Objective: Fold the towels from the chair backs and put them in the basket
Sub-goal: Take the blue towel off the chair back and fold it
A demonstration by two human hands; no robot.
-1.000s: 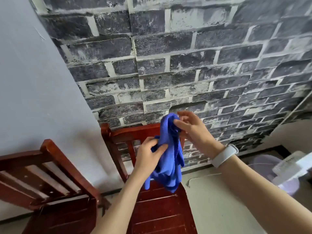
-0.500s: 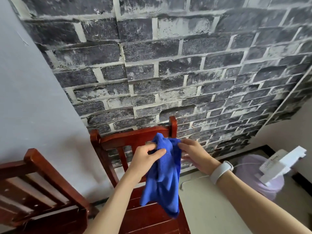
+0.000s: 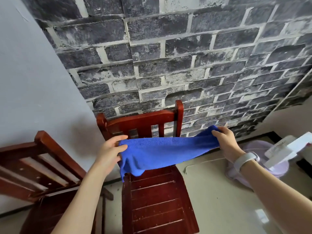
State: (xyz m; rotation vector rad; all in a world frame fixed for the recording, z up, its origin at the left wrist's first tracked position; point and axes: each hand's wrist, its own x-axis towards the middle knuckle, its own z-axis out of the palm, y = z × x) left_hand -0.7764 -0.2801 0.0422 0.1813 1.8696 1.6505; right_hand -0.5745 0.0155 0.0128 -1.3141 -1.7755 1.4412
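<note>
**Towel pulled out wide between both hands**

Half a second ago the blue towel [image 3: 162, 151] hung bunched and narrow from my two hands, which were close together; now I have drawn them apart and the cloth is stretched into a wide band. My left hand [image 3: 109, 154] pinches the left end, thumb on top and fingers under the cloth, and below this grip a loose corner hangs down. My right hand [image 3: 225, 142] grips the right end with the fingers curled over the top edge. On that wrist I wear a white band [image 3: 244, 159].

I hold the towel in the air in front of the backrest of the red wooden chair [image 3: 157, 196], above the back edge of its seat. It covers the lower part of the back slats, but I cannot tell if it touches them.

To the left stands a second red chair [image 3: 42, 166], turned at an angle, near the grey wall. Behind both is a dark brick wall [image 3: 168, 65]. At the right edge, on the pale floor, there is a lilac round object [image 3: 260, 146] with a white part [image 3: 287, 149] over it.
</note>
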